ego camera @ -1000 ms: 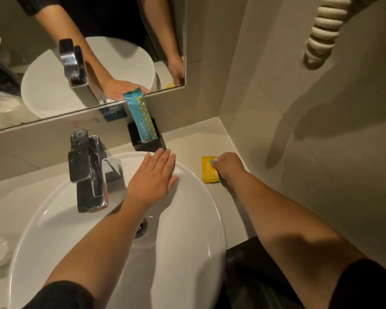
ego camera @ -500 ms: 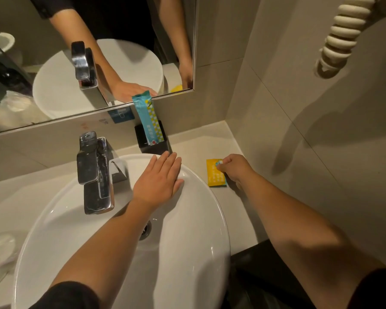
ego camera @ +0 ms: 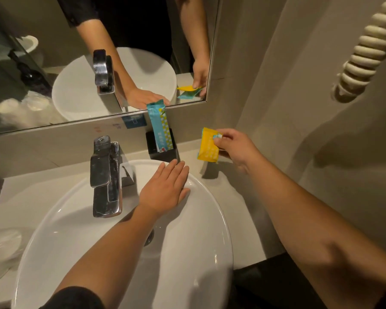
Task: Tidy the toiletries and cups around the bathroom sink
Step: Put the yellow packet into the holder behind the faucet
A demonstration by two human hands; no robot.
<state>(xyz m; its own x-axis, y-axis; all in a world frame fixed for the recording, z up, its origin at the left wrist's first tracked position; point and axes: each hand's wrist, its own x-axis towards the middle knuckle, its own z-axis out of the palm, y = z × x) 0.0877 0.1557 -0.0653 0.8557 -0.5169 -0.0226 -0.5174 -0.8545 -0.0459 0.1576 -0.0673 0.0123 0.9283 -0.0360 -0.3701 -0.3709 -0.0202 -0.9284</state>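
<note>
My right hand [ego camera: 234,148] pinches a small yellow sachet [ego camera: 207,145] by its top corner and holds it in the air above the counter, just right of a black square holder [ego camera: 163,150]. A tall blue packet [ego camera: 159,124] stands upright in that holder against the mirror's lower edge. My left hand [ego camera: 165,188] lies flat, fingers together, on the back rim of the white oval basin [ego camera: 201,219], just in front of the holder. The mirror's reflection shows a blue-green packet under the yellow one in my right hand.
A chrome tap [ego camera: 105,175] rises at the basin's back left. Clear plastic-wrapped cups [ego camera: 2,248] sit on the counter at the far left. A coiled cream cord [ego camera: 366,50] hangs on the right wall. The beige counter [ego camera: 239,201] runs to the tiled wall on the right.
My right hand has lifted the yellow sachet off the counter and raised it towards the holder. The left hand stays on the basin rim. The camera has tilted slightly.
</note>
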